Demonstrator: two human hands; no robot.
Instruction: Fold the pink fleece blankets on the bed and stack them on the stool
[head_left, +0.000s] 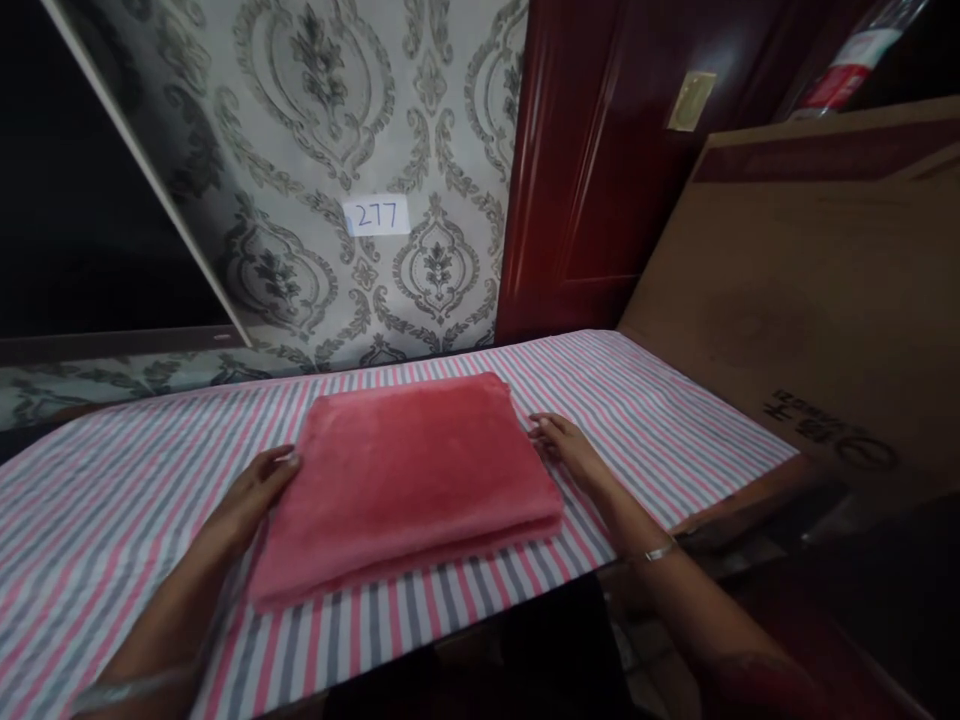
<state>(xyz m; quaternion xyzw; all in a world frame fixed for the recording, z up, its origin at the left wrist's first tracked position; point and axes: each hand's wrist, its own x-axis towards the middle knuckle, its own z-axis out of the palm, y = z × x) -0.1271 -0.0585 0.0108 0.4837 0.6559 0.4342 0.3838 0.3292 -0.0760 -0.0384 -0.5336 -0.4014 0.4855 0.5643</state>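
Folded pink towel (409, 480), fingers (281, 462) seemingly touching both sides

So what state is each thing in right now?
Towel: folded flat, lying on the cloth.
Cloth: striped, spread over the table.
Left hand: open, fingers against the towel's left edge.
Right hand: open, fingers at the towel's right edge.
Door: shut.
Label 277: stuck on the wall.

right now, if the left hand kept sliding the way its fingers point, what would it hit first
The left hand points right, its fingertips already at the left edge of the folded pink towel. Going on, it would press straight into that towel; nothing else lies between them.
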